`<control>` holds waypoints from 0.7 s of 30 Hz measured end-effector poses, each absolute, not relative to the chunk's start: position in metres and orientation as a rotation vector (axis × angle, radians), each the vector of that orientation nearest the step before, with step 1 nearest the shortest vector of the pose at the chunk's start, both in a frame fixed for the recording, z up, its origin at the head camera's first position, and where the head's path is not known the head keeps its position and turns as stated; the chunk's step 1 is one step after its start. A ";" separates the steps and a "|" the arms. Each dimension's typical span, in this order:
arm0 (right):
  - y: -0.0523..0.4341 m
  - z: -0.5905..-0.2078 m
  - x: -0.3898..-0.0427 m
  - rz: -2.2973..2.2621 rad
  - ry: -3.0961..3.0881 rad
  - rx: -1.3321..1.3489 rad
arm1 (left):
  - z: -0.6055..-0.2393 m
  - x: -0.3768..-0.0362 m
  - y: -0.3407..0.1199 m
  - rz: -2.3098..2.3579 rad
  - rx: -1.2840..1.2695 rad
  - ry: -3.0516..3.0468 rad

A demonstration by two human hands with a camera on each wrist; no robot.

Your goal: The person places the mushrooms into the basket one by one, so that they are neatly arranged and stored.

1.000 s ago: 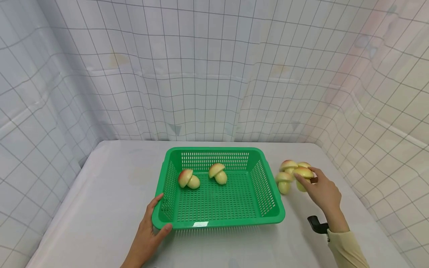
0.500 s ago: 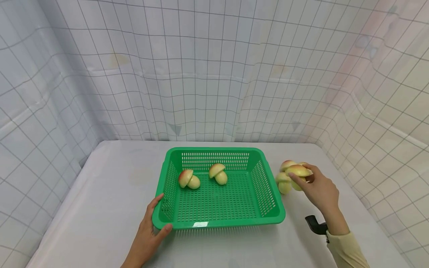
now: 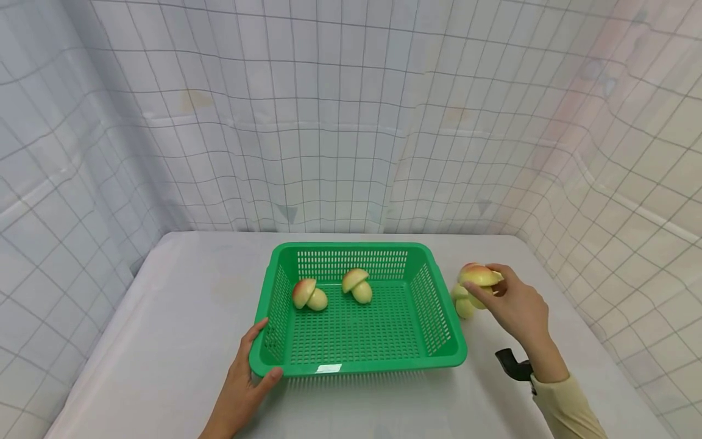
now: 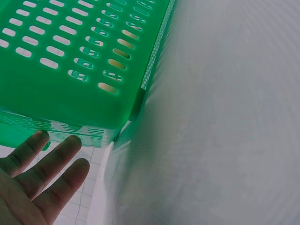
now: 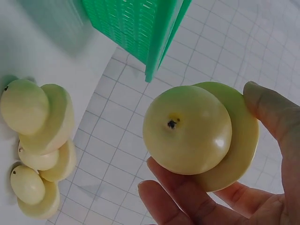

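Green perforated plastic forms the basket (image 3: 356,317), which serves as the reference landmark on the white table (image 3: 164,329). To the right of the basket, the right hand (image 3: 512,305) grasps a toy mushroom (image 3: 479,277) clear of the table surface. In the right wrist view, the fingertips (image 5: 267,108) and thumb curl round the rim of the cap, with the pale round stem (image 5: 187,129) pointing away from the palm. Three more toy mushrooms (image 5: 40,145) lie clustered on the table just right of the basket, below and behind the held one.

At the basket's near-left corner, the left hand (image 3: 244,381) holds the rim, thumb against the front wall, fingers along the left side. Inside the basket, two toy mushrooms (image 3: 329,289) lie tipped over toward the far wall, near each other but apart.
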State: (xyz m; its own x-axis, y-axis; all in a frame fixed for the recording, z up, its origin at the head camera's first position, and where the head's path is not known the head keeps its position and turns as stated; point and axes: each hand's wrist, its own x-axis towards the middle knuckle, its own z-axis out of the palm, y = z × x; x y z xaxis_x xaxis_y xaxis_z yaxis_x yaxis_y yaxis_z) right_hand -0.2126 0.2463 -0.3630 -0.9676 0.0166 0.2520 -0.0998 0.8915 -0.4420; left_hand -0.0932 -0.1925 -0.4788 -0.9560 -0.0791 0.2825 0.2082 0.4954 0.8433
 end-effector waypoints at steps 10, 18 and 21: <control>0.233 -0.357 -0.213 0.653 -2.776 0.132 | -0.478 -0.092 -0.192 -1.409 -0.088 -2.481; 0.223 -0.355 -0.215 0.652 -2.760 0.196 | -0.478 -0.093 -0.193 -1.443 -0.109 -2.454; 0.219 -0.356 -0.215 0.652 -2.769 0.217 | -0.478 -0.093 -0.192 -1.438 -0.101 -2.461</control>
